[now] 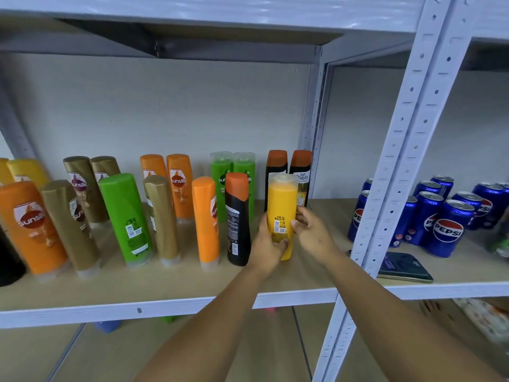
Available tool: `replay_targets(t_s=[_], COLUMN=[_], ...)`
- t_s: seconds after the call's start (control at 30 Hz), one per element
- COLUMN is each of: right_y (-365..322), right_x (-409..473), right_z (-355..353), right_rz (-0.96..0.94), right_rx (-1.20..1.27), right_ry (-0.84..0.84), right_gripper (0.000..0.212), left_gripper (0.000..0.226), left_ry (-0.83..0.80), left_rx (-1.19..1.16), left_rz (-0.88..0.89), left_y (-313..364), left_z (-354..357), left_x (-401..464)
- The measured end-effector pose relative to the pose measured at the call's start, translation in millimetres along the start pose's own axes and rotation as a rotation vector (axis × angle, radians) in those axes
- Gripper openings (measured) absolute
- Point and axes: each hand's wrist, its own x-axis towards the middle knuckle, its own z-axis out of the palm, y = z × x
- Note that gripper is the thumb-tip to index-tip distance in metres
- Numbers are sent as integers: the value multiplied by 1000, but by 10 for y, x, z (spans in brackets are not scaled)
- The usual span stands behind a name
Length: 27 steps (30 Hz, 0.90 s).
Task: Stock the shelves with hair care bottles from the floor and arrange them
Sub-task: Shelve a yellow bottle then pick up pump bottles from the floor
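Note:
A yellow bottle (282, 205) with a clear cap stands at the right end of the wooden shelf (170, 282), its back label toward me. My left hand (265, 249) wraps its lower part and my right hand (311, 232) touches its right side with the fingertips. Just left of it stands a black bottle with an orange cap (237, 219). Behind it are two more black and orange bottles (301, 172). Further left, orange (205, 221), gold (162, 219) and green (125, 216) bottles stand in two rows.
A white slotted upright (396, 166) splits the shelving just right of my hands. Beyond it stand several blue Pepsi cans (446, 227), and a dark flat phone-like object (403, 267) lies near the shelf edge. A lower shelf shows below.

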Motion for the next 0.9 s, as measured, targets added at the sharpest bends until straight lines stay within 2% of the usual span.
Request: replay_targets(t_s=[0.3,0.37,0.5,0.7,0.77,0.83,0.9], right_y=[98,97,105,34,-6,-16,24], right_x=[-3,6,38,-16,-32,-69,-122], right_z=[-10,-1,32,-24,-47,-73,-110], right_rz=[40,40,2,-69,-98,-100,-166], right_rx=[-8,3,-12,-84,-118,-172,-251], right_ry=[17,32,42,-18,-31,-25,-33], right_gripper=[40,38,20,12,20,39,51], left_gripper=[83,75,39,35,28,26,24], left_ry=[4,38,93,51,49,48,45], left_rx=[-6,-23,-35,-76,-127,-196,-331], left_rz=[0,-23,-14,-75,-117,-188,-284], left_y=[-23,-2,115,189,239,282,328], left_z=[33,37,8,-51,-71,-91,-118], left_x=[7,18,15,-116,-167,-223,-283])
